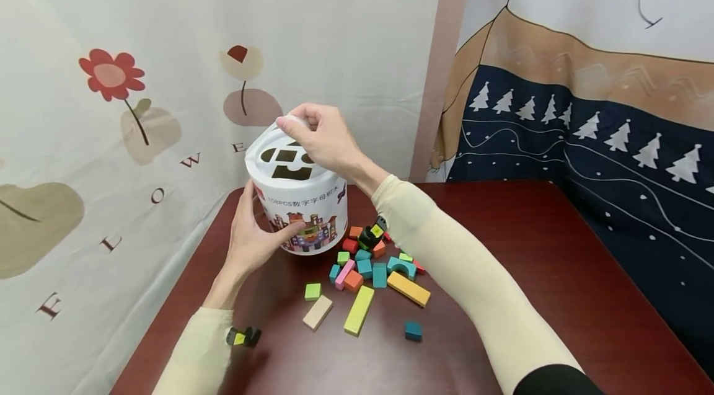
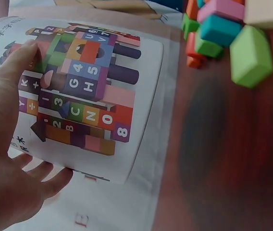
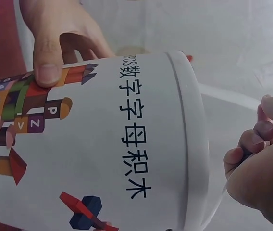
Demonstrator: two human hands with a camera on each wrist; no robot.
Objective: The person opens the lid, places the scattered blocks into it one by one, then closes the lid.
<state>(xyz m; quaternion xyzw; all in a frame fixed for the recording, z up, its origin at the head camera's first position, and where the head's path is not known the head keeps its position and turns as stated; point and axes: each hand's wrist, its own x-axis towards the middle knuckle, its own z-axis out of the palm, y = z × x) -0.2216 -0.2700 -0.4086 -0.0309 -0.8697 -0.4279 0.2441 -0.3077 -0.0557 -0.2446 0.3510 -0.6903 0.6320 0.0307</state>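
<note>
A white bucket (image 1: 330,196) with block pictures and printed characters stands tilted at the table's far left. Its lid (image 1: 261,167) has several cut-out shapes, and a white handle (image 1: 268,136) arches over it. My left hand (image 1: 252,246) holds the bucket's side, thumb across the printed front and fingers round the left. At the top, my right hand (image 1: 329,139) grips the handle with curled fingers. In the right wrist view those fingers (image 3: 252,144) bend in just beyond the lid's rim. What the bucket contains is hidden.
Several coloured wooden blocks lie loose just right of the bucket, among them a teal arch (image 1: 401,267). Nearer are a yellow-green plank (image 1: 359,310), a beige block (image 1: 318,312) and a dark teal block (image 1: 413,330). A printed cloth (image 1: 357,41) hangs behind the dark red table (image 1: 558,258).
</note>
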